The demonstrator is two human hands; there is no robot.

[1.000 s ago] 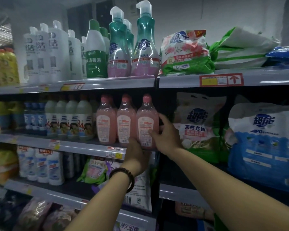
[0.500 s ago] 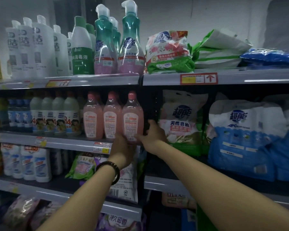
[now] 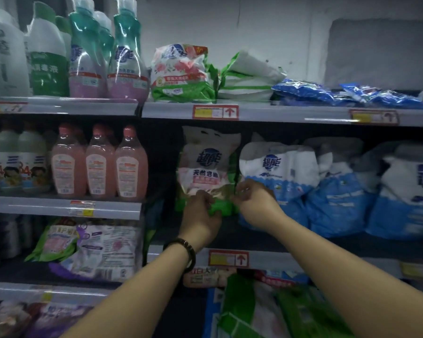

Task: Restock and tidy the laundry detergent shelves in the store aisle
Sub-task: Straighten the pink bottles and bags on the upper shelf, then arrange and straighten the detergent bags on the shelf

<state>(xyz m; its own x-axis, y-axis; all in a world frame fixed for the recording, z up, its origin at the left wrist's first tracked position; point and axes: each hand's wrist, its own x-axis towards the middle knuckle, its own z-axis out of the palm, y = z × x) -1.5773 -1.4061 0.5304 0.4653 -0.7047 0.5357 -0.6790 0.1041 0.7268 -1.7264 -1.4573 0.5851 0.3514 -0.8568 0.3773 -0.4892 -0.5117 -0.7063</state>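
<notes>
A green-and-white detergent bag [image 3: 209, 164], stood on the middle shelf [image 3: 291, 261], is gripped at its lower edge by the left hand [image 3: 200, 213] and right hand [image 3: 253, 203], both clamped on it.

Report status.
Both gripping: left hand, right hand on green bag, low. Bag upright on shelf. Blue bag close on its right.

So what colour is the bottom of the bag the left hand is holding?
Green at the bottom of the bag, white and pink above; head view.
</notes>
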